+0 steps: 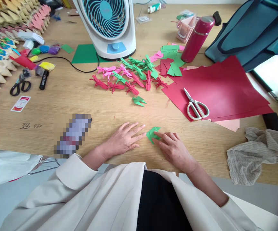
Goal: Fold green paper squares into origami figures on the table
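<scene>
My left hand (126,138) lies flat on the table with its fingers spread, holding nothing. Its fingertips come close to the left edge of a small folded piece of green paper (151,134). From the other side, my right hand (174,146) has its fingers bent and pressed together on that paper, covering its right part. Farther up the table sits another green folded paper piece (139,101). Behind it is a loose cluster of folded paper figures in red (116,86), pink (109,70) and green (139,67).
White-handled scissors (196,107) rest on red paper sheets (222,86) at the right. A fan (116,45), a red thermos bottle (199,38) and a blue bag (247,35) stand at the back. A blurred-out phone (74,134) lies left; a crumpled cloth (254,154) lies right.
</scene>
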`<state>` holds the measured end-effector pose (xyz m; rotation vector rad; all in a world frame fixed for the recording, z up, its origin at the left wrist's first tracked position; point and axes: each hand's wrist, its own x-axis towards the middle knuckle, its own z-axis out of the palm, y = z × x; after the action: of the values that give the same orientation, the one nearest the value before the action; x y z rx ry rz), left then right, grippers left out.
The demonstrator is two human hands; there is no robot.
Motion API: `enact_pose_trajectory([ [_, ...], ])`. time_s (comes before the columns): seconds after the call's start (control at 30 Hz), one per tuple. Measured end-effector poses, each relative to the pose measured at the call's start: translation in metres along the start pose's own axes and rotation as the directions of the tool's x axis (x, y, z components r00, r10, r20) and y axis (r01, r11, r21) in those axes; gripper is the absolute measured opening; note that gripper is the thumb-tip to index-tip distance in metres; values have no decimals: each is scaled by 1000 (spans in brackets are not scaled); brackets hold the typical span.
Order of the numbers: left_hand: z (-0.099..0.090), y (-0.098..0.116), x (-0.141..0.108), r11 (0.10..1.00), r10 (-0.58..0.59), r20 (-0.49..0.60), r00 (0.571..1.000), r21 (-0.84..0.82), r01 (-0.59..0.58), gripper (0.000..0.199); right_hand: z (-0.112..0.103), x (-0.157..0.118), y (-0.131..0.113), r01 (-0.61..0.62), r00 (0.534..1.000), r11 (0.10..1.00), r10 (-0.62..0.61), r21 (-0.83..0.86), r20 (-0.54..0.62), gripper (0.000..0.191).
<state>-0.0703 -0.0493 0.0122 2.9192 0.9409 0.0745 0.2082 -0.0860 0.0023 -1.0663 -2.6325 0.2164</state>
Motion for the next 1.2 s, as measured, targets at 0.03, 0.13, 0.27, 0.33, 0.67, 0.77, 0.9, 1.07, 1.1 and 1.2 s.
enact_pose_trajectory([
  [0.03,0,0,0,1000,5,-32,999,-13,-5,47,0,0,0,3,1000,1000,-3,-5,-1,38],
  [0.13,1,3,8,998,4,-130,992,-54,-11,43,2,-1,1,20,1000,1000,-20,-24,-2,38],
  [0.27,3,11,23,999,21,-149,989,-47,-28,42,4,-3,2,44,999,999,-45,-27,-20,40],
  [0.33,5,14,26,999,20,-122,992,-31,-23,41,5,-5,2,48,998,999,-49,-16,-43,40],
  [0.67,6,15,26,988,-59,-102,993,-145,44,37,3,-4,1,19,1000,999,-19,29,2,43],
  [0.77,4,19,33,967,-140,-126,982,-229,108,31,4,-4,2,11,1000,999,-12,48,17,45],
  [0.9,0,27,53,888,-373,-121,920,-333,317,23,4,-4,2,12,1000,999,-12,46,9,45],
  [1.07,-5,33,83,770,-542,-46,839,-429,473,12,5,-4,1,20,1000,999,-20,25,5,41],
  [1.1,-6,33,87,745,-557,-32,830,-461,482,12,5,-4,1,22,1000,1000,-23,22,8,41],
  [1.2,-5,31,94,647,-552,48,833,-605,464,12,6,-4,1,26,1000,1000,-26,13,13,44],
])
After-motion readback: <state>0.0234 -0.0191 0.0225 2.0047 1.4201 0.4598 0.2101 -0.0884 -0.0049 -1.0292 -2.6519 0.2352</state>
